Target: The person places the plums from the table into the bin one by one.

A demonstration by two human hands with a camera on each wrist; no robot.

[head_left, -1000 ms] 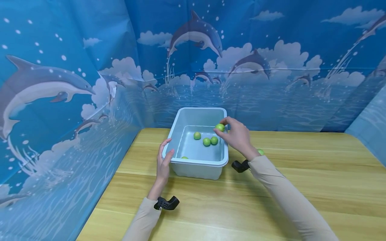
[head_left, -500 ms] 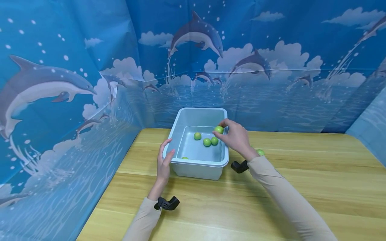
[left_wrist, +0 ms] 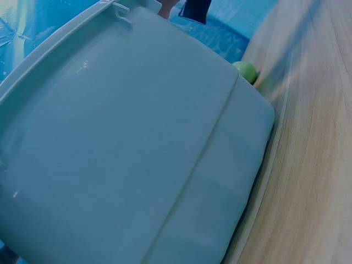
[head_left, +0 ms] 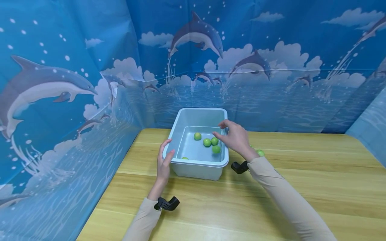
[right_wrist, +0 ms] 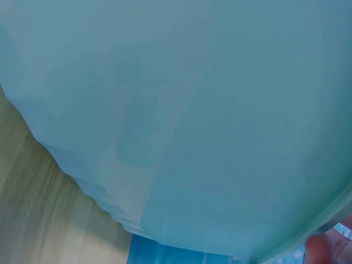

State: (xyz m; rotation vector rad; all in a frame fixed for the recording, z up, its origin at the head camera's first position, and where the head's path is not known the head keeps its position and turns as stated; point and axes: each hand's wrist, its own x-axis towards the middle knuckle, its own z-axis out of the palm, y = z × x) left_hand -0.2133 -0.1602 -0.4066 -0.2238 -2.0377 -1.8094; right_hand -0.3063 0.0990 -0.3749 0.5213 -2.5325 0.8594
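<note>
In the head view, a pale blue plastic bin (head_left: 196, 163) stands on the table, with several small round green fruits, lime-like, inside. One green fruit (head_left: 216, 149) is at the right of the bin, below the right hand. My right hand (head_left: 236, 137) is over the bin's right rim, thumb and fingers apart with nothing between them. At the near left corner, my left hand (head_left: 164, 164) holds the bin's rim. The bin's outer wall fills most of the left wrist view (left_wrist: 121, 137) and the right wrist view (right_wrist: 192, 121).
Another green fruit (head_left: 260, 153) lies on the wooden table (head_left: 211, 204) to the right of the bin, partly behind the right wrist. A blue dolphin-print curtain (head_left: 193, 90) hangs close behind the bin and along the left side.
The right hand lowered slightly and let go of a green fruit, which dropped into the bin near the right wall. The left hand stayed at the rim.
</note>
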